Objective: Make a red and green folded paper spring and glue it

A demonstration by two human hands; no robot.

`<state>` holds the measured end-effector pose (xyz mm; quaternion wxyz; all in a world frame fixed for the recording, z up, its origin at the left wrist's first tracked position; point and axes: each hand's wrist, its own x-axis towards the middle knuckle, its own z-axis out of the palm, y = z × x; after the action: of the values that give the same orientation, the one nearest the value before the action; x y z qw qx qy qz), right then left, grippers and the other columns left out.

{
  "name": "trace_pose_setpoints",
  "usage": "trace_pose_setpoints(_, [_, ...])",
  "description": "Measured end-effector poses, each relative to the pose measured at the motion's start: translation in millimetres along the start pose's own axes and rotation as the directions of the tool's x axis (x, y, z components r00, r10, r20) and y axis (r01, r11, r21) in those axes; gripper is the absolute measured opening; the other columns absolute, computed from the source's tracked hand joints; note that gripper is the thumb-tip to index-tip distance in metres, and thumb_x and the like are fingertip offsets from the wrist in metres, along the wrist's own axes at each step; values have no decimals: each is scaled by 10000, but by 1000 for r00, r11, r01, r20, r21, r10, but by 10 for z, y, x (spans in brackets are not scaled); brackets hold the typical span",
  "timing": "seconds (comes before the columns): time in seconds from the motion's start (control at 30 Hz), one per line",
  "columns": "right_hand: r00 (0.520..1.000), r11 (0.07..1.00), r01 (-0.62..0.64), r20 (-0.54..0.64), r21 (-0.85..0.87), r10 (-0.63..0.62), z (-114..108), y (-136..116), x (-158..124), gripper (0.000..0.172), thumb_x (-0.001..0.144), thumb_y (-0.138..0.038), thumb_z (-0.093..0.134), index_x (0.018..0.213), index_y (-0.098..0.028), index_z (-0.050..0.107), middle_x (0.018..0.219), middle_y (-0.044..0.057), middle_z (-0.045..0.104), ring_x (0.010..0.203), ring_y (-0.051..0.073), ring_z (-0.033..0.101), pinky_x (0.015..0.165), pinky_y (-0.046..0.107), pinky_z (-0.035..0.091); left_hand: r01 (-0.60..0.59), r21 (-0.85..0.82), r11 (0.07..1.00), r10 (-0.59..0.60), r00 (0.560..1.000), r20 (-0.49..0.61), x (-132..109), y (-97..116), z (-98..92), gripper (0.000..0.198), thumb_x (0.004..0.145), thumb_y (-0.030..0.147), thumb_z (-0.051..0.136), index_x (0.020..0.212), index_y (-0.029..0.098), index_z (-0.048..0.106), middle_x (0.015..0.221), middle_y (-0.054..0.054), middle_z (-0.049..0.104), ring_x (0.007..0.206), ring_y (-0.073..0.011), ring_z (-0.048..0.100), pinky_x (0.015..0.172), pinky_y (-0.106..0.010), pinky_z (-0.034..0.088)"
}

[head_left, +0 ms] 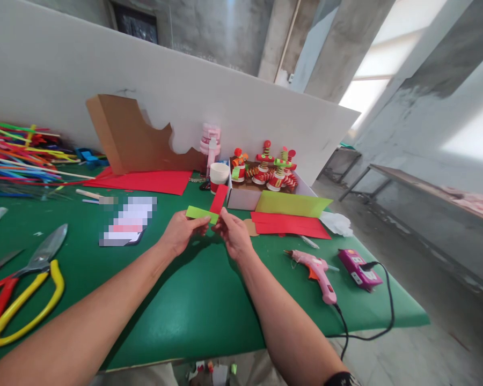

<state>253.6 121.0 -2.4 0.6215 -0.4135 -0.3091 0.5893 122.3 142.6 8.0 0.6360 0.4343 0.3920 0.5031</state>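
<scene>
Above the middle of the table, my left hand [183,230] pinches a light-green paper strip [197,213] between thumb and fingers. A red paper strip [219,198] meets the green one at its right end, roughly at a right angle, pointing up and away. My right hand [233,231] has its fingers closed at that corner where the two strips overlap. Whether the strips are stuck together I cannot tell. Just beyond the hands stand white paper cups [219,172] with a red lower part.
Right: a pink glue gun [316,271], a purple power block [360,268], red paper [290,224] and green paper [293,204]. A box [243,199] holds several cup figures. Left: large scissors [42,262], a phone [129,220], red sheets [145,182], cardboard [129,139] and pipe cleaners [20,155].
</scene>
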Motion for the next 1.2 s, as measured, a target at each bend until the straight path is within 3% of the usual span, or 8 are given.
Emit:
trace_pose_setpoints(0.2, [994, 988, 105, 31, -116, -102, -12, 25, -17, 300, 547, -319, 886, 654, -178, 644, 617, -50, 617, 576, 84, 568, 636, 232, 492, -2, -2, 1000, 2, 1000, 0, 14, -14, -15, 443, 375, 394, 934, 653, 132, 709, 561, -13, 644, 491, -117, 523, 484, -263, 405])
trace_pose_setpoints(0.4, [999, 994, -3, 38, -105, 7, -55, 37, 26, 333, 529, -334, 890, 679, -178, 638, 612, -40, 634, 557, 93, 583, 617, 239, 487, -7, 21, 1000, 7, 1000, 10, 24, -32, -27, 422, 389, 380, 934, 648, 137, 707, 571, -7, 641, 502, -114, 519, 492, -262, 408])
trace_pose_setpoints(0.67, [995, 983, 61, -62, -175, -73, -47, 39, 45, 274, 572, -350, 841, 682, -184, 653, 610, -50, 618, 531, 88, 551, 618, 252, 485, 36, -3, 999, -36, 999, 12, 17, 9, -26, 456, 415, 396, 932, 739, 160, 716, 747, -38, 719, 658, -156, 604, 583, -279, 485])
trace_pose_setpoints(0.87, [989, 942, 147, 26, -301, -146, -16, 60, 12, 249, 595, -374, 816, 666, -185, 671, 610, -26, 640, 558, 112, 561, 603, 259, 466, 48, 53, 997, -46, 998, -40, 21, 47, -33, 422, 390, 399, 929, 649, 152, 707, 617, -28, 684, 579, -150, 590, 556, -283, 453])
trace_pose_setpoints(1.2, [996, 978, 30, 83, -205, -13, -14, 18, -18, 327, 505, -319, 892, 665, -180, 643, 582, -44, 635, 539, 106, 601, 594, 243, 493, 26, -15, 1000, -26, 998, -49, 54, 22, -59, 417, 375, 386, 935, 598, 147, 677, 593, -21, 670, 578, -151, 585, 599, -307, 478])
